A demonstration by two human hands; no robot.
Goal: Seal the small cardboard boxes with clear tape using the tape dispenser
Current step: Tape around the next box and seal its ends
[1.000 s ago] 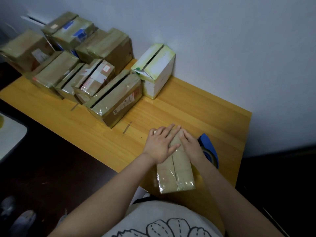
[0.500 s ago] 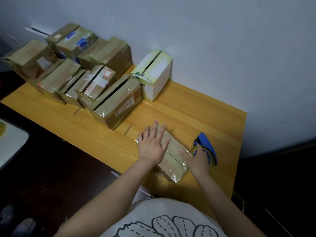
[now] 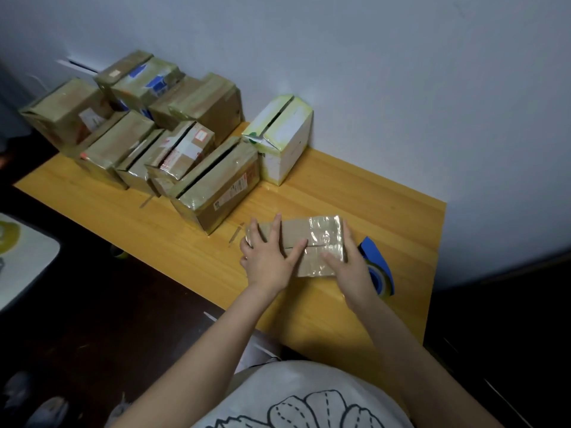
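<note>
1. Wooden table (image 3: 355,193): yellow-orange top with visible plank lines, its far edge set against the wall.
2. Wall (image 3: 370,72): plain, pale bluish-grey, filling the upper part of the view.
3. Floor (image 3: 102,304): dark, left of and below the table.
4. White-topped object (image 3: 31,267): rounded corner showing at the left edge, bearing a yellowish-green mark; its kind cannot be told.
5. Shirt (image 3: 309,396): light grey, printed with a dark outline drawing of petal-like shapes with dashed lines, at the bottom of the view.
6. Shoe (image 3: 46,412): pale, blurred, on the floor at lower left.
</note>
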